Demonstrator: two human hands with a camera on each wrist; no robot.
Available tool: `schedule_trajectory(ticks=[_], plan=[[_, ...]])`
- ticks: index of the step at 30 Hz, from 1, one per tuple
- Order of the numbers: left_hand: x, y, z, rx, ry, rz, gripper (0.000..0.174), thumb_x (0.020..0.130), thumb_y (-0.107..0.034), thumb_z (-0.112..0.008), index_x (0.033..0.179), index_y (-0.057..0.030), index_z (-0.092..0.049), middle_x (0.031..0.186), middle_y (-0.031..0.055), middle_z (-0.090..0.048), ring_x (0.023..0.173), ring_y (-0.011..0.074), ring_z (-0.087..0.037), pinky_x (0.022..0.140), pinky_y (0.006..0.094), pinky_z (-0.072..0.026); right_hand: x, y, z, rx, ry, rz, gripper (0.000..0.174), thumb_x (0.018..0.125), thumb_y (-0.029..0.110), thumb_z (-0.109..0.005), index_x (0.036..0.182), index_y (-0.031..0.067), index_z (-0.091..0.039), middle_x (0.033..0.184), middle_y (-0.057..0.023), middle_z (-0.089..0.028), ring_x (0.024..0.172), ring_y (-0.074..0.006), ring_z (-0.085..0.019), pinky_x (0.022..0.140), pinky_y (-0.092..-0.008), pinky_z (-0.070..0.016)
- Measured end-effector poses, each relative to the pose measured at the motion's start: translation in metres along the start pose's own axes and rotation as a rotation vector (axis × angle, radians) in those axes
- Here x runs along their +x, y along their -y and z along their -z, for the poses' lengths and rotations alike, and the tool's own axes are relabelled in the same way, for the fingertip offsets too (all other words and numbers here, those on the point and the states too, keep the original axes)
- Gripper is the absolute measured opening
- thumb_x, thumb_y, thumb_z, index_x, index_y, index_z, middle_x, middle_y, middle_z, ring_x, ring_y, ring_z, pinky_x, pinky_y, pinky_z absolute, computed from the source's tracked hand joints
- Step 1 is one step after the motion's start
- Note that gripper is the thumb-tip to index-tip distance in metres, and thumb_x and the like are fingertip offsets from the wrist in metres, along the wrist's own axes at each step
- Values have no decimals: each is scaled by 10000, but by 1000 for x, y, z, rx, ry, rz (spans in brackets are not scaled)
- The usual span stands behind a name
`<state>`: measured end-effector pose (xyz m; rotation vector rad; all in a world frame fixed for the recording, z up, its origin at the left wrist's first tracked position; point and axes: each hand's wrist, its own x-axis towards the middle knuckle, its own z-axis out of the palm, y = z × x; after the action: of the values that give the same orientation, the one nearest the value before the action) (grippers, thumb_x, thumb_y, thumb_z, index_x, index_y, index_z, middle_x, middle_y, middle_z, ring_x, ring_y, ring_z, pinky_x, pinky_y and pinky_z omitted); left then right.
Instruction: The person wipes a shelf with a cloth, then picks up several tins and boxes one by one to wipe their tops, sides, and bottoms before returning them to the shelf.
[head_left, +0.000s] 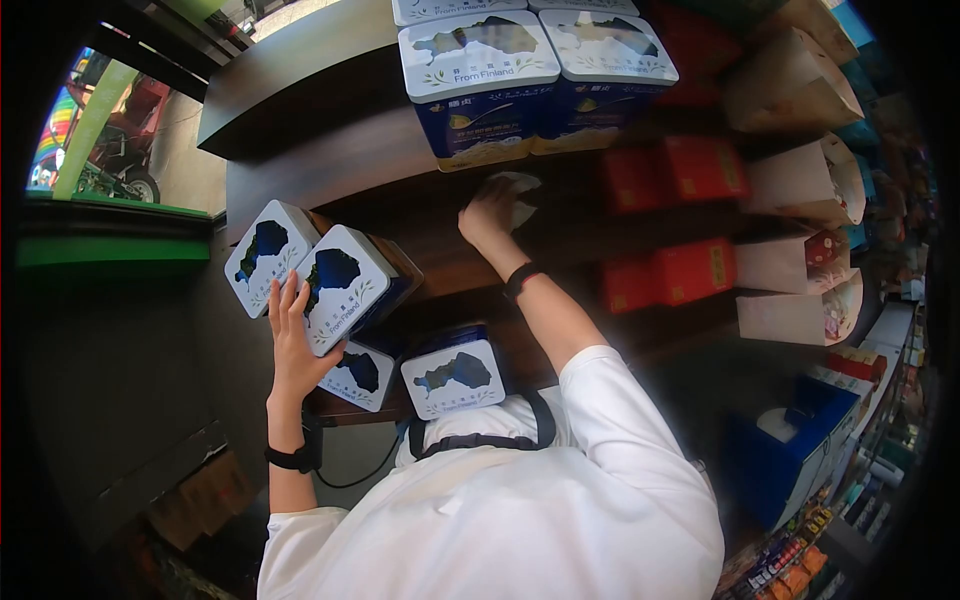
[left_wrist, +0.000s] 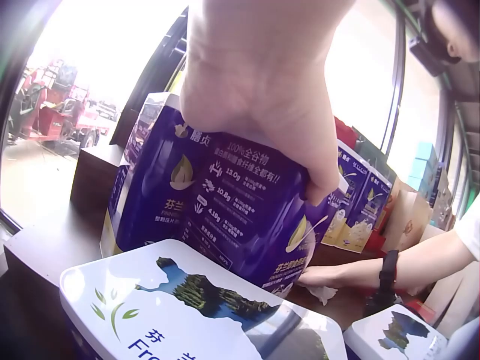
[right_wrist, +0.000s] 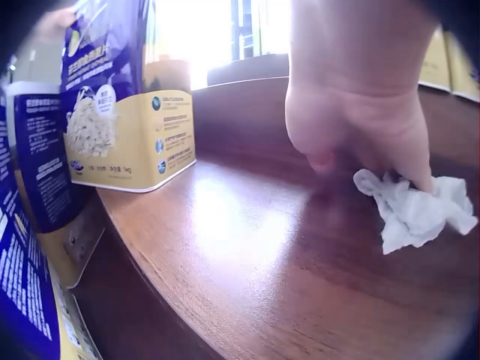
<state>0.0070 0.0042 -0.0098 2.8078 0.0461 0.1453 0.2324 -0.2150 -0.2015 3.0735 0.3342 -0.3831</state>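
Note:
My left hand (head_left: 291, 325) lies over the white lid of a blue "From Finland" tin (head_left: 345, 283) and grips it; the tin stands tilted on the lower shelf. In the left wrist view the hand (left_wrist: 264, 105) clasps the tin (left_wrist: 214, 202) from above, thumb over its edge. My right hand (head_left: 488, 214) reaches to the middle shelf and pinches a crumpled white tissue (head_left: 521, 192) against the wood. The right wrist view shows the fingers (right_wrist: 352, 131) pressing the tissue (right_wrist: 416, 211) onto the glossy brown shelf (right_wrist: 240, 247).
More blue tins stand around: one beside the held tin (head_left: 266, 252), two below (head_left: 455, 377), two on the upper shelf (head_left: 480, 80). Red boxes (head_left: 675, 170) and paper bags (head_left: 810, 185) fill the right shelves. A tin (right_wrist: 127, 131) stands left of the tissue.

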Motion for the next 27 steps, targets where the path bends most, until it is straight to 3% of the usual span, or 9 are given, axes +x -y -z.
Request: schedule_trajectory(ticks=[3,5,6,11,15,19,22,24,27], plan=[[0,0,0,-10,-3,10,881,562,-136,-750,1347,-117,-351,1483,119,-267,1399,354,-121,1128,475,-168,-17,26,-13,195,-43,143,640,863,395,-507,1326,-34,-408,1409,-269,-307,1326,-426,-240,1101,-524,-144],[-1,-1,1,-8,-3,23,873,568,-136,-754,1343,-112,-354,1479,119,-273,1396,359,-129,1127,479,-170,-28,47,-42,399,-336,501,598,846,399,-539,1298,17,-451,1372,-223,-374,1315,-391,-272,1103,-510,-161],[-1,-1,1,-6,6,25,873,566,-131,-758,1341,-108,-355,1478,120,-274,1395,359,-131,1127,480,-171,-33,55,-40,424,-397,556,519,855,355,-540,1278,62,-473,1343,-168,-420,1314,-332,-296,1103,-478,-191],[0,-3,3,-11,19,24,878,561,-123,-771,1335,-100,-358,1475,123,-273,1393,358,-135,1128,475,-171,-34,12,-24,433,-371,723,378,892,274,-504,1236,117,-503,1326,-109,-445,1282,-279,-357,1077,-431,-266],[-1,-2,2,-20,16,20,878,564,-130,-769,1340,-100,-357,1477,120,-271,1393,355,-137,1130,459,-171,-64,-60,-26,472,-368,603,347,905,230,-482,1233,123,-512,1308,-107,-466,1266,-299,-380,1049,-453,-310],[-1,-1,1,-13,19,10,875,581,-110,-719,1361,-95,-323,1488,121,-250,1404,335,-115,1140,453,-138,-100,-144,-37,386,-453,337,344,907,186,-469,1235,90,-510,1293,-127,-475,1245,-316,-400,1030,-454,-319],[-2,0,0,-12,-15,-23,864,589,-111,-713,1363,-93,-329,1486,120,-252,1403,338,-117,1140,448,-135,-105,-197,-51,369,-554,30,343,921,182,-454,1244,79,-506,1312,-146,-463,1262,-320,-387,1000,-483,-336],[-3,0,0,-29,-14,-14,863,591,-112,-714,1364,-97,-330,1487,116,-253,1403,337,-116,1140,446,-136,-105,-200,-54,380,-568,-105,339,928,180,-434,1232,52,-512,1306,-174,-457,1255,-338,-384,985,-498,-336],[-4,0,-1,-45,-20,5,861,596,-109,-720,1365,-109,-335,1488,103,-255,1405,332,-114,1142,442,-137,-101,-166,-61,361,-611,7,340,921,187,-445,1218,42,-521,1318,-175,-452,1263,-343,-377,1008,-492,-318]])
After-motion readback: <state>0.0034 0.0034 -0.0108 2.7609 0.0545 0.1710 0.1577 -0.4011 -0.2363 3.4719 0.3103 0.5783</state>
